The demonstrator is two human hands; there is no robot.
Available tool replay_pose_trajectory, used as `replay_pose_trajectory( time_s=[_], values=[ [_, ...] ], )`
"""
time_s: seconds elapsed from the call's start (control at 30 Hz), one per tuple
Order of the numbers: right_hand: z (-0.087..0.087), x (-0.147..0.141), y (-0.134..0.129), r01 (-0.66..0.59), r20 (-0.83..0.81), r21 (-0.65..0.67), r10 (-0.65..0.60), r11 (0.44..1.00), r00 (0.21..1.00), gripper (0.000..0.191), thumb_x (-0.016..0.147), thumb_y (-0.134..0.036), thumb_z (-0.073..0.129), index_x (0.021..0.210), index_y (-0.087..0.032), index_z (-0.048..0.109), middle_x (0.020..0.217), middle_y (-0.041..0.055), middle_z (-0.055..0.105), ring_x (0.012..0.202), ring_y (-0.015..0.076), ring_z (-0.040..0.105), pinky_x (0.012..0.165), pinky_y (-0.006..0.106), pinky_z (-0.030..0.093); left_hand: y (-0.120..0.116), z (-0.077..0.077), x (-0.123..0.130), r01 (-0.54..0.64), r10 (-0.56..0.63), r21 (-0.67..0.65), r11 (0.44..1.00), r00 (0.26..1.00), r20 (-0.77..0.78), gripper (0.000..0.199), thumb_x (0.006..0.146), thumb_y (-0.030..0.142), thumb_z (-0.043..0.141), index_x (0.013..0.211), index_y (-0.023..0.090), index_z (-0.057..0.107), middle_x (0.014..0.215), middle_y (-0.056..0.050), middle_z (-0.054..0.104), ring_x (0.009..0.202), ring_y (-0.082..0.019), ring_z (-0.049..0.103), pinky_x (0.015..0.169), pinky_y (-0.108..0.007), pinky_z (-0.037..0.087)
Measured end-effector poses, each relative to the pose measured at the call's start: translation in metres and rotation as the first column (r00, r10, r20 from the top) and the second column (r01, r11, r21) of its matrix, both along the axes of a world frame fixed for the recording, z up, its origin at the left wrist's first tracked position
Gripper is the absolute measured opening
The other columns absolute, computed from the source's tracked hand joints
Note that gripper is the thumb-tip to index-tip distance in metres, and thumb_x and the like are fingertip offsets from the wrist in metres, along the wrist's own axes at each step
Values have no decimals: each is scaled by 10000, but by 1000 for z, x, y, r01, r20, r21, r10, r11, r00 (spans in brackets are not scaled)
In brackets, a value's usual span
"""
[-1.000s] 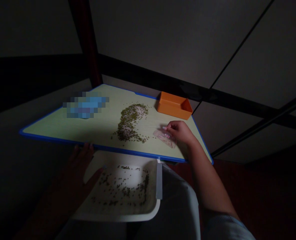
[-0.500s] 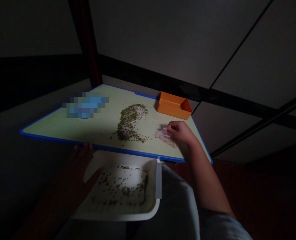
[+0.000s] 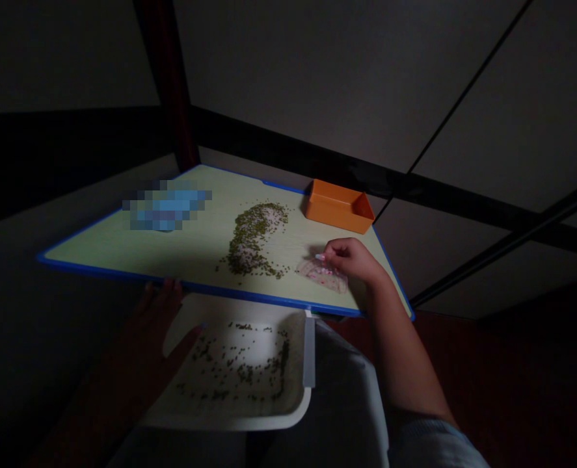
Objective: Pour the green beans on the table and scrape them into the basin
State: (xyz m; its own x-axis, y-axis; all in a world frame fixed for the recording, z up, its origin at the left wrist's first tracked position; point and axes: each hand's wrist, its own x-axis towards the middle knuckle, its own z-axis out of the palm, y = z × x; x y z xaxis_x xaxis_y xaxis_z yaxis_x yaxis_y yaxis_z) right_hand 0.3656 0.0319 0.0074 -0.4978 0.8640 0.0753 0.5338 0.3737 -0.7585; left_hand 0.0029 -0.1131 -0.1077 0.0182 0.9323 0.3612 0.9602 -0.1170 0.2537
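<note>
My right hand (image 3: pixel 349 259) pinches a small whitish-pink piece (image 3: pixel 320 257) above the right part of the blue-edged board (image 3: pixel 210 185). Just below those fingers lies a clear, fan-shaped bag or sheet (image 3: pixel 324 276) with pink marks. To its left, small green beans or seeds (image 3: pixel 252 227) are heaped with some pale material among them. My left hand (image 3: pixel 159 325), dim in the shadow, has its fingers spread at the board's near edge, beside the white tub (image 3: pixel 281 419). Scattered dark green grains (image 3: pixel 246 372) lie inside the tub.
An orange open box (image 3: pixel 339 209) stands at the board's back right corner. A blurred blue item (image 3: pixel 171 208) lies at the left of the board. Behind the board are grey panels with a dark band; the tub is close to my lap.
My right hand has shifted slightly down, its fingers a little to the left. The clear sheet looks more spread out. My left hand has not moved.
</note>
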Motion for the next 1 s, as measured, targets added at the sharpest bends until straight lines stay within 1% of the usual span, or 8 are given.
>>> replay_pose_trajectory(
  time_s=[0.13, 0.27, 0.37, 0.47, 0.6, 0.67, 0.83, 1.0],
  values=[
    [-3, 1, 3, -42, 51, -31, 44, 999, 998, 279, 801, -379, 593, 643, -152, 551, 559, -8, 534, 512, 86, 432, 514, 230, 314, 0, 1, 0, 2, -2, -15, 1000, 1000, -2, 750, 835, 551, 379, 1475, 173, 274, 1600, -84, 273, 1500, -279, 136, 1177, -509, 310],
    [-6, 2, 7, 60, 163, 67, -70, 996, 984, 291, 813, -387, 583, 635, -160, 544, 517, -13, 520, 490, 91, 414, 507, 238, 271, 0, 2, 1, -16, 16, -23, 1000, 1000, 11, 759, 831, 571, 364, 1462, 153, 307, 1586, -98, 304, 1492, -296, 172, 1175, -515, 311],
    [-6, 0, 7, 107, 183, 136, -131, 985, 974, 285, 822, -380, 578, 642, -161, 546, 511, -16, 514, 481, 93, 414, 512, 242, 260, 0, 2, 2, -17, 18, -24, 1000, 1000, 23, 754, 833, 577, 357, 1455, 154, 321, 1584, -97, 309, 1492, -302, 173, 1172, -527, 310],
    [-7, -2, 6, 74, 141, 132, -93, 988, 986, 287, 835, -374, 565, 646, -158, 543, 522, -17, 519, 490, 94, 430, 522, 237, 275, 0, 2, 2, -10, 11, -19, 1000, 1000, 23, 741, 836, 556, 384, 1452, 147, 328, 1586, -98, 304, 1497, -291, 144, 1175, -517, 312],
    [-8, -3, 4, -46, 47, 18, 45, 999, 998, 297, 826, -377, 579, 637, -152, 536, 536, -28, 501, 506, 85, 421, 522, 225, 283, 0, 2, 3, -12, 12, -5, 1000, 1000, 25, 745, 829, 547, 405, 1468, 181, 294, 1589, -83, 294, 1497, -284, 141, 1168, -530, 326],
    [-7, -3, 3, -84, 15, -20, 84, 996, 996, 281, 819, -366, 588, 648, -146, 550, 548, -25, 505, 514, 84, 419, 522, 226, 283, 0, 3, 3, -13, 13, -2, 1000, 1000, 25, 752, 827, 566, 385, 1462, 171, 307, 1582, -88, 310, 1493, -296, 154, 1170, -546, 314],
    [-5, -5, 2, -56, 19, -23, 56, 998, 998, 264, 811, -343, 594, 640, -147, 550, 557, -15, 516, 523, 90, 427, 523, 237, 293, 0, 4, 3, -36, 37, -33, 999, 999, 29, 778, 825, 611, 329, 1450, 148, 332, 1574, -93, 328, 1487, -302, 178, 1168, -530, 314],
    [-7, -3, 4, -39, 49, -5, 39, 999, 998, 280, 817, -358, 588, 635, -151, 539, 539, -22, 508, 503, 83, 412, 515, 231, 292, 0, 1, 1, -18, 19, -19, 1000, 1000, 14, 777, 831, 605, 326, 1456, 144, 318, 1586, -97, 303, 1494, -292, 161, 1177, -510, 306]
  ],
)
